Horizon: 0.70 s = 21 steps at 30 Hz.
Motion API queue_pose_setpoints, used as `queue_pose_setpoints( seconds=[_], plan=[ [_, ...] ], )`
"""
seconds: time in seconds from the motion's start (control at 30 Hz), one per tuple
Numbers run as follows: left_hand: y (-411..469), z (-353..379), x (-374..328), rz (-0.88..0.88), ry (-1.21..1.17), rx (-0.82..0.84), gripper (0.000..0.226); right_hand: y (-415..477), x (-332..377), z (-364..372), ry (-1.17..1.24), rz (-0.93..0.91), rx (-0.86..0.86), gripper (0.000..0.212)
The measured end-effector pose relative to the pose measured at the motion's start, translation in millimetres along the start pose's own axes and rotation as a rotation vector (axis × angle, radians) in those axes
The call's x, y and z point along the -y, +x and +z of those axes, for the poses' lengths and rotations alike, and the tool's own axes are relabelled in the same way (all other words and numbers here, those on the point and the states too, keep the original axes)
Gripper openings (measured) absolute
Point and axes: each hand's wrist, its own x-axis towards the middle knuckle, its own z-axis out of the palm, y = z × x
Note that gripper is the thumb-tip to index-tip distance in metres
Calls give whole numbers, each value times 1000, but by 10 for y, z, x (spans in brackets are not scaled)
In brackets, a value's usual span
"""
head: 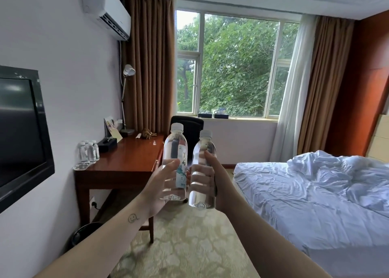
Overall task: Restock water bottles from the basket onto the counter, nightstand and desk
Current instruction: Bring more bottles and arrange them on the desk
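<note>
one desk [126, 157] stood at ten o'clock, small bottles [88, 153] on its corner. the left hand [162, 183] curled its fingers around the left bottle [175, 145], the right hand [220, 185] around the right bottle [203, 147], both upright at twelve o'clock, probably for carrying there.

One wide-angle head camera looks roughly level across the room toward the window [231, 67] at 12 o'clock, with the desk [130, 155] at 10 and the bed [305, 193] at 3. Close to the lens, the left hand [162, 183] and right hand [219, 181] grip the left water bottle [175, 145] and right water bottle [205, 145].
</note>
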Motion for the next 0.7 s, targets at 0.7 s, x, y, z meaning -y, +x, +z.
queue_pose_setpoints(
  seconds=[0.7],
  plan=[
    [2100, -435, 227, 41, 96, -40, 78, 2193, 217, -576, -167, 26, 10, 46]
  ],
)
